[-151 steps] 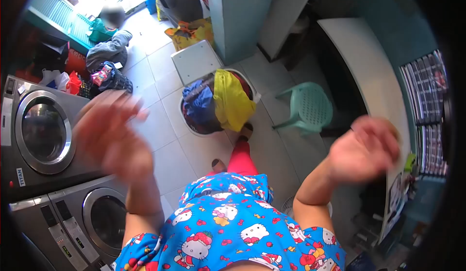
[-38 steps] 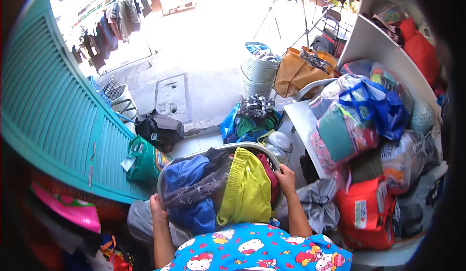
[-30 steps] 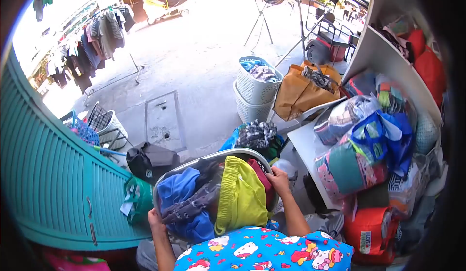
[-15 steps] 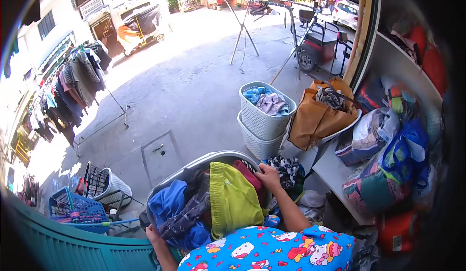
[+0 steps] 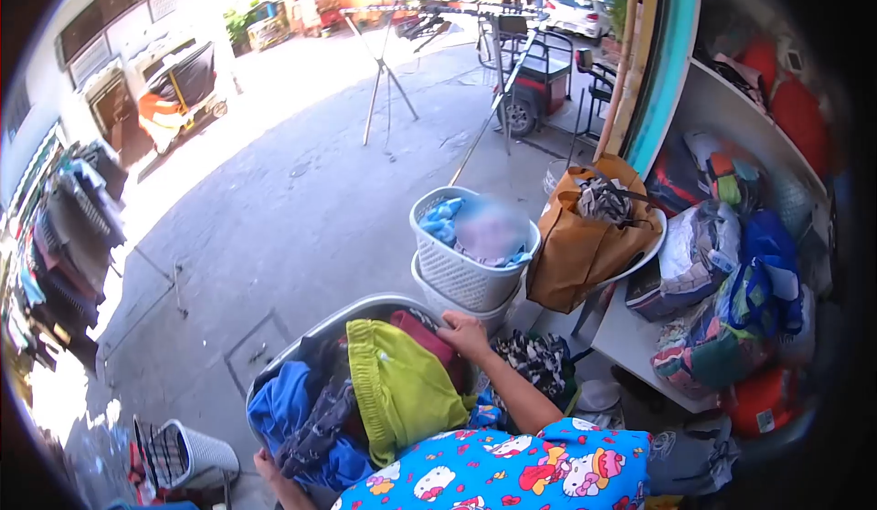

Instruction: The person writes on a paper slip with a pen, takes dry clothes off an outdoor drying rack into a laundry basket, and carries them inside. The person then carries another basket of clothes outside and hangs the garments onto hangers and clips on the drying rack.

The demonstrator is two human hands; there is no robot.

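Observation:
A large oval laundry tub (image 5: 358, 304) with a pale grey rim sits against my front, full of clothes. Lime-green shorts (image 5: 399, 384) lie on top, beside a blue garment (image 5: 280, 400), a dark patterned garment (image 5: 315, 435) and a maroon cloth (image 5: 422, 335). My right hand (image 5: 467, 335) is closed over the tub's far right rim. At the lower left, my left hand (image 5: 269, 470) is closed on the near left rim, its fingers partly hidden. The tub's underside is out of sight.
Stacked white baskets (image 5: 470, 271) holding clothes stand just beyond the tub. Right of them are a brown bag (image 5: 585, 236) and a shelf (image 5: 617, 341) loaded with bagged clothes. A drying rack (image 5: 379, 67) stands ahead; clothes hang at left (image 5: 68, 236). Another white basket (image 5: 208, 460) is lower left.
The view has turned right, so surroundings shift left. The tub, still in both hands, is closer to the stacked white baskets. The teal panel at lower left has mostly gone from view.

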